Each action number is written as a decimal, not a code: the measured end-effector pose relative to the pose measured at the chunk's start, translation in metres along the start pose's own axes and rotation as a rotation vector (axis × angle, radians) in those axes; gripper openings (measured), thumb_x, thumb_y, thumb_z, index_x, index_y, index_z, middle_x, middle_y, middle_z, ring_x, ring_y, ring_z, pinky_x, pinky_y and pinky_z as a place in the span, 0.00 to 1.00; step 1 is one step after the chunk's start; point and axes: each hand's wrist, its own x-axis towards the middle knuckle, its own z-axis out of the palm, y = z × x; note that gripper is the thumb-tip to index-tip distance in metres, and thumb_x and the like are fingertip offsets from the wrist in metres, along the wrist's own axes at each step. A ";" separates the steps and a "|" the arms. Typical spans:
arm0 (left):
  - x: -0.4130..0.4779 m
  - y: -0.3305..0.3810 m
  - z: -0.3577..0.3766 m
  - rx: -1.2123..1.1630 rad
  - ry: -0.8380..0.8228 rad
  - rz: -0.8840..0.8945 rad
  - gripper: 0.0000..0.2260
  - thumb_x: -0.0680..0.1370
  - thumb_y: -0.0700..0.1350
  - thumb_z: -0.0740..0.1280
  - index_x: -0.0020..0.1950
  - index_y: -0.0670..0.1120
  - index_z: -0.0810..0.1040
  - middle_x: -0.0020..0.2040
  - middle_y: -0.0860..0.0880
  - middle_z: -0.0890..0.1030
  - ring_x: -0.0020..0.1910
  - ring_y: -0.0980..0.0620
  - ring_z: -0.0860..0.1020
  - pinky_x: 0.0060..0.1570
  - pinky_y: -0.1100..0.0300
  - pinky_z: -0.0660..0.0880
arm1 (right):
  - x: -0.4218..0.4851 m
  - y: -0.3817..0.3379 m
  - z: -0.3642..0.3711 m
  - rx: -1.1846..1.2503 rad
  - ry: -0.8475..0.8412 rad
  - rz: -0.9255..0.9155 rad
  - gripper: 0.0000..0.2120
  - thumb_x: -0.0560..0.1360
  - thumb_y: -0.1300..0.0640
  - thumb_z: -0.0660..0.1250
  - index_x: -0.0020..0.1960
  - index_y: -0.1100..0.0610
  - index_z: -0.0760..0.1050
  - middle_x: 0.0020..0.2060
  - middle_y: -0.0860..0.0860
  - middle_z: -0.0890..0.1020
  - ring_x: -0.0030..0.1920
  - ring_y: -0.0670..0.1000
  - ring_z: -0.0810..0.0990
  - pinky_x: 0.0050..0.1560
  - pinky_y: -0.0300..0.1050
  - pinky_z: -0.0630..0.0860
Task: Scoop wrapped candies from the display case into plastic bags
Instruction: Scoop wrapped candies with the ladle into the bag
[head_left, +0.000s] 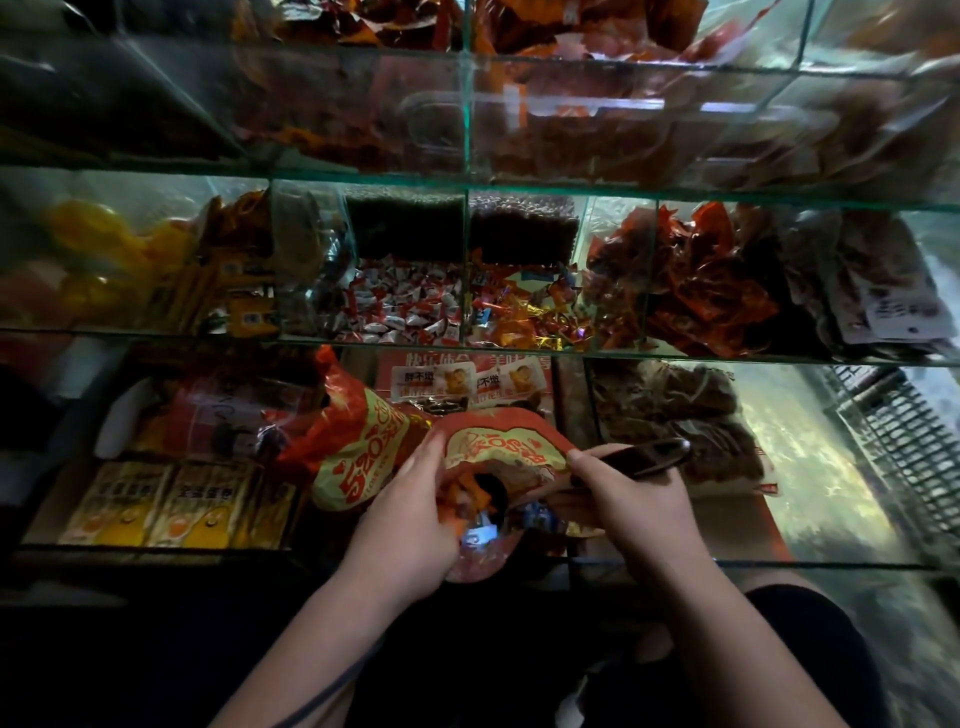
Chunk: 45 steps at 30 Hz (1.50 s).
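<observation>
A red and yellow printed plastic bag hangs open in front of the lowest shelf of the glass display case. My left hand grips the bag's left rim, fingers curled into the mouth. My right hand pinches the right rim and also holds a dark scoop, whose bowl points right. Several wrapped candies in orange, blue and white wrappers show inside the bag. Red-and-white wrapped candies and gold-orange wrapped candies fill the two middle bins of the shelf above.
Yellow boxed snacks lie at the lower left. Brown packaged goods sit to the right of the bag. A dark wire basket stands at far right. Red foil packs fill the right middle bin.
</observation>
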 end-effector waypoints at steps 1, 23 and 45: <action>0.000 0.001 -0.001 -0.015 -0.010 0.001 0.42 0.75 0.41 0.68 0.83 0.58 0.49 0.81 0.61 0.55 0.72 0.65 0.65 0.65 0.69 0.68 | 0.000 0.001 0.000 0.079 -0.019 0.048 0.06 0.75 0.55 0.74 0.40 0.51 0.86 0.37 0.57 0.88 0.39 0.56 0.89 0.42 0.53 0.85; -0.027 0.054 0.011 -0.132 0.287 0.395 0.16 0.79 0.43 0.68 0.67 0.50 0.78 0.65 0.60 0.75 0.67 0.66 0.70 0.69 0.63 0.69 | -0.030 -0.019 -0.059 0.515 0.107 0.026 0.06 0.77 0.61 0.72 0.44 0.62 0.78 0.34 0.63 0.85 0.41 0.67 0.87 0.37 0.47 0.84; 0.063 0.091 0.008 0.253 0.151 0.393 0.23 0.86 0.49 0.55 0.81 0.49 0.59 0.83 0.52 0.55 0.81 0.50 0.50 0.80 0.48 0.50 | -0.053 -0.072 -0.063 0.814 0.100 -0.076 0.04 0.78 0.69 0.65 0.45 0.64 0.76 0.30 0.55 0.84 0.44 0.64 0.88 0.42 0.46 0.85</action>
